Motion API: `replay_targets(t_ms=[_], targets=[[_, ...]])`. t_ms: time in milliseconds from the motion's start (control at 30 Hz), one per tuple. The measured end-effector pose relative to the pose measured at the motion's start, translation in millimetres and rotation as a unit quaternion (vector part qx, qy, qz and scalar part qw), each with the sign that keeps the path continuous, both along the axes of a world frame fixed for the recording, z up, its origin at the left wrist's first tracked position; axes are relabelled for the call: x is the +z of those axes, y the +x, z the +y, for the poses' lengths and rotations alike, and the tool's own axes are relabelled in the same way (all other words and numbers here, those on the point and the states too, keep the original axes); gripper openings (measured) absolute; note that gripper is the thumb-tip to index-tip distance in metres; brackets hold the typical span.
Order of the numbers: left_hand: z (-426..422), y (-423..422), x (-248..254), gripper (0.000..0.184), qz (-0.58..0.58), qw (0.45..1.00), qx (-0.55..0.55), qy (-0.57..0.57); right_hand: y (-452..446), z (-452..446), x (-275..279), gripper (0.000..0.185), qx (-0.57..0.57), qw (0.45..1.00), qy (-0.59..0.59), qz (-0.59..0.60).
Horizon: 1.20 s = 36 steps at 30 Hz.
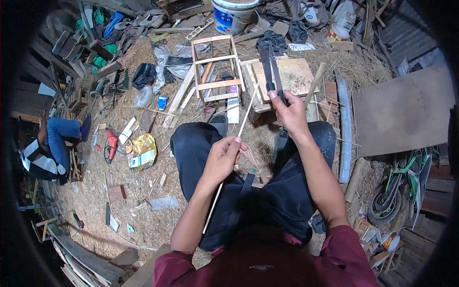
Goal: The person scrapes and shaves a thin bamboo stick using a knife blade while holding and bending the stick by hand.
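Observation:
My left hand (pixel 222 160) is closed round a thin pale wooden strip (pixel 248 115), which slants from my lap up toward the wooden block. In front of my right knee, my right hand (pixel 288 111) grips a long dark blade-like tool (pixel 266 64) by its handle, its tip pointing away from me. A second long, narrow dark piece lies beside it in the same hand; what it is I cannot tell. Beneath and behind the tool sits a wooden block or low bench (pixel 294 76). The strip's upper end is close to the tool's handle, left of it.
Ahead stands a small wooden frame (pixel 220 85), with a white-and-blue bucket (pixel 234 16) behind. A red power tool (pixel 111 144) and a yellow packet (pixel 143 149) lie on the left. Another person (pixel 60 138) sits at far left. A board (pixel 404 112) and a motorcycle (pixel 389 193) are at right.

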<state>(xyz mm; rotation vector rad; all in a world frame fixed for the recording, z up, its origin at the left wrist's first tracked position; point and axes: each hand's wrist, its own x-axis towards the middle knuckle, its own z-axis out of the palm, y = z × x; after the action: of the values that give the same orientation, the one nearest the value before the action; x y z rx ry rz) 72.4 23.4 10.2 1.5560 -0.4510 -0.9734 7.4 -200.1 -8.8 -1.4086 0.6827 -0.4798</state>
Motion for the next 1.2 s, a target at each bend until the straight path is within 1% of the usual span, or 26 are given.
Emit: replay_targets(t_ms=[33, 133, 267, 367, 467, 533, 600, 633, 667, 700, 733, 800, 867, 900, 933, 967, 1000, 1067, 1100, 1133, 1167, 1200], targets=[[-2, -1, 0, 0.033, -0.004, 1.000, -0.001, -0.006, 0, 0, -3, 0.021, -0.004, 1.000, -0.006, -0.016], [-3, -4, -6, 0.030, -0.011, 1.000, -0.005, -0.016, -4, 3, -3, 0.021, -0.012, 1.000, 0.015, -0.013], [0, -9, -12, 0.029, -0.017, 1.000, -0.010, -0.008, -5, 5, 0, 0.020, -0.010, 0.998, 0.062, -0.005], [0, -12, -9, 0.029, -0.018, 1.000, -0.015, 0.003, -4, 5, 12, 0.018, 0.005, 0.989, 0.148, -0.008], [0, -13, -2, 0.029, -0.018, 0.999, -0.031, 0.022, 1, 0, 0, 0.021, 0.042, 0.986, 0.159, 0.004], [-5, -13, 1, 0.029, -0.020, 0.998, -0.049, 0.036, 4, 1, 5, 0.022, 0.057, 0.984, 0.169, -0.019], [-12, -11, 1, 0.029, -0.024, 0.996, -0.069, 0.052, 9, -2, 18, 0.022, 0.053, 0.990, 0.128, -0.014], [-18, -5, -4, 0.027, -0.069, 0.994, -0.082, 0.012, 11, -6, 28, 0.022, 0.051, 0.992, 0.109, -0.026], [-23, 2, -4, 0.025, -0.104, 0.992, -0.076, -0.003, 13, -11, 38, 0.024, 0.048, 0.994, 0.090, -0.037], [-32, 12, -3, 0.024, -0.170, 0.983, -0.062, -0.024, 16, -21, 46, 0.028, 0.038, 0.999, 0.014, -0.020], [-44, 24, -3, 0.024, -0.232, 0.970, -0.048, -0.044, 21, -30, 50, 0.029, -0.013, 0.993, -0.113, -0.019], [-77, 52, -2, 0.025, -0.368, 0.915, 0.033, -0.161, 18, -53, 54, 0.028, -0.016, 0.998, -0.009, -0.062], [-97, 67, 40, 0.026, -0.220, 0.974, 0.034, -0.047, 14, -56, 42, 0.027, -0.054, 0.997, 0.015, -0.054], [-111, 78, 36, 0.026, -0.234, 0.967, 0.045, -0.086, 12, -55, 34, 0.026, -0.073, 0.996, 0.027, -0.050], [-127, 87, 28, 0.027, -0.247, 0.959, 0.057, -0.126, 5, -49, 29, 0.021, -0.060, 0.996, 0.060, -0.013], [-138, 94, 21, 0.027, -0.260, 0.949, 0.066, -0.165, 5, -43, 16, 0.020, -0.056, 0.997, 0.059, -0.002], [-144, 96, 20, 0.026, -0.249, 0.953, 0.056, -0.161, 6, -37, 6, 0.020, -0.055, 0.997, 0.060, 0.008], [-155, 96, 20, 0.025, -0.225, 0.961, 0.034, -0.154, 5, -30, 7, 0.025, -0.020, 0.998, 0.059, -0.011], [-157, 92, 19, 0.024, -0.260, 0.953, 0.043, -0.150, 8, -38, -5, 0.037, -0.006, 0.999, 0.030, -0.014], [-157, 88, 17, 0.024, -0.294, 0.943, 0.053, -0.146, 11, -46, -13, 0.042, -0.021, 0.994, -0.101, 0.046], [-160, 91, 3, 0.024, -0.291, 0.946, 0.055, -0.132, 13, -53, -22, 0.046, -0.037, 0.967, -0.228, 0.106], [-162, 94, -13, 0.023, -0.287, 0.949, 0.056, -0.116, 14, -59, -35, 0.051, -0.051, 0.922, -0.347, 0.165]])
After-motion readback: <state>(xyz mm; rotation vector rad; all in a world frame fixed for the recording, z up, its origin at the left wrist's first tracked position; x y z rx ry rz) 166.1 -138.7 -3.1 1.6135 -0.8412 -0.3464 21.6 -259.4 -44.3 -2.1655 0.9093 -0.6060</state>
